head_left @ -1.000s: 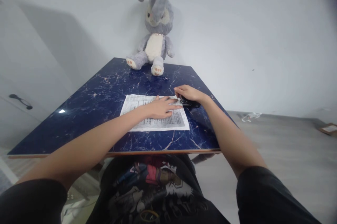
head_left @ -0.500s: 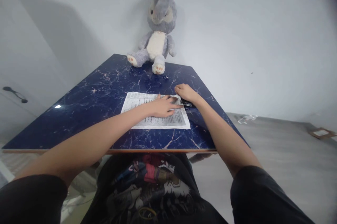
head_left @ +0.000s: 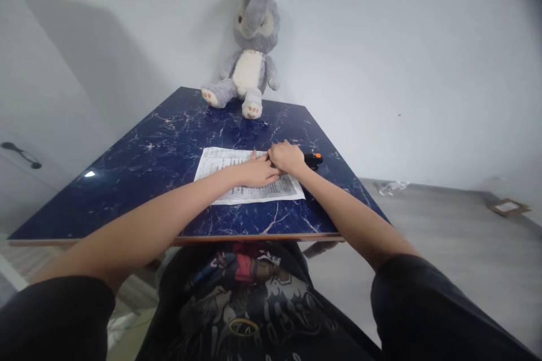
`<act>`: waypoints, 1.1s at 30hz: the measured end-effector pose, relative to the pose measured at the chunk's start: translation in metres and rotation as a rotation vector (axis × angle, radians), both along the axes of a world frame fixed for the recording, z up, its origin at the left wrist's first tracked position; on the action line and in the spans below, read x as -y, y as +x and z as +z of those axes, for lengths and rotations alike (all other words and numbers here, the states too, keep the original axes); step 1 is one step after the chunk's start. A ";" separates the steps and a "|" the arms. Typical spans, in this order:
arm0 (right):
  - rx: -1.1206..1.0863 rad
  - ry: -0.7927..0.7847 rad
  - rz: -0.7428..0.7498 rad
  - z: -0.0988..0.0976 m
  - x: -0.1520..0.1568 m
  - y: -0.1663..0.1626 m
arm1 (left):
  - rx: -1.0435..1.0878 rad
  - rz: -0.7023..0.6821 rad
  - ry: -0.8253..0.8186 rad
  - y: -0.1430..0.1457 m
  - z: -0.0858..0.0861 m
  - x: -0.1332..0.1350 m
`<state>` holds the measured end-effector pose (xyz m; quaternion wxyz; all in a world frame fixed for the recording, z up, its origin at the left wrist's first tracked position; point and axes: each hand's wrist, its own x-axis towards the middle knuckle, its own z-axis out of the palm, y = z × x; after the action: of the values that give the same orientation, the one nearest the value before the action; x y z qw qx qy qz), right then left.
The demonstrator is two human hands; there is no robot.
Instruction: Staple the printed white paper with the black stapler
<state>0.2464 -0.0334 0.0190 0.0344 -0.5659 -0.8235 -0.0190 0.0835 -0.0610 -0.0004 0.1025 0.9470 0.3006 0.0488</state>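
Note:
A printed sheet of paper (head_left: pixel 207 166) lies on the blue marbled table (head_left: pixel 169 146). My left hand (head_left: pixel 259 172) rests flat on the sheet, fingers stretched out toward the right. Touching or partly covering its fingertips is my right hand (head_left: pixel 287 157), closed with curled fingers over the sheet's upper right part. Anything inside those fingers is hidden. Just right of the right hand, a black object with an orange end (head_left: pixel 314 160) lies on the table, partly hidden by the hand; its kind does not show.
A grey plush rabbit (head_left: pixel 249 70) sits at the table's far edge against the white wall. On the floor to the right lie clear plastic packaging (head_left: pixel 393 187) and a brown cardboard piece (head_left: pixel 508 207). A dark handle (head_left: pixel 21 155) is at the left.
My right hand has moved left from the sheet's upper right corner to my left fingertips, uncovering the orange end of the black object. My left hand stays flat on the sheet.

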 end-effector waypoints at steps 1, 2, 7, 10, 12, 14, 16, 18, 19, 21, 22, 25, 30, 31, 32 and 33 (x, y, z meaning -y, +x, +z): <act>-0.002 0.001 0.012 0.002 0.001 -0.002 | 0.008 0.005 -0.006 0.000 0.001 0.001; -0.005 -0.002 0.025 0.005 0.000 -0.002 | 0.018 0.009 -0.012 -0.001 0.002 0.002; -0.106 -0.023 0.255 0.035 -0.011 0.033 | 0.002 0.016 -0.041 -0.005 0.007 0.005; -0.121 -0.170 0.420 0.047 -0.020 0.079 | -0.007 0.021 -0.075 -0.007 0.009 0.005; -0.093 -0.394 0.368 0.050 -0.026 0.108 | -0.001 0.025 -0.085 -0.008 0.009 0.006; -0.112 -0.561 0.281 0.049 -0.032 0.131 | -0.008 0.030 -0.090 -0.009 0.009 0.006; -0.145 -0.606 0.207 0.047 -0.037 0.146 | -0.024 0.041 -0.087 -0.010 0.010 0.007; -0.148 -0.588 0.136 0.047 -0.039 0.156 | -0.043 0.052 -0.069 -0.011 0.010 0.008; -0.146 -0.574 0.101 0.047 -0.040 0.159 | -0.052 0.056 -0.053 -0.011 0.009 0.009; -0.142 -0.541 0.046 0.049 -0.040 0.163 | -0.062 0.053 -0.014 -0.012 0.009 0.010; -0.138 -0.516 0.026 0.050 -0.040 0.164 | -0.062 0.050 0.003 -0.013 0.009 0.010; -0.103 -0.441 -0.028 0.050 -0.042 0.165 | -0.042 0.068 0.025 -0.019 0.011 0.007; -0.071 -0.370 0.005 0.047 -0.046 0.164 | -0.049 0.300 0.082 -0.042 0.012 -0.011; -0.080 -0.369 0.041 0.047 -0.045 0.163 | -0.048 0.337 0.104 -0.046 0.012 -0.016; -0.085 -0.378 0.081 0.047 -0.044 0.162 | -0.043 0.363 0.128 -0.050 0.012 -0.020; -0.089 -0.396 0.123 0.048 -0.043 0.159 | -0.039 0.383 0.151 -0.054 0.011 -0.024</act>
<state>0.4055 0.0091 0.0674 -0.0402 -0.5106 -0.8418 0.1703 0.0297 -0.0365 0.0108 0.0142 0.8783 0.4724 0.0715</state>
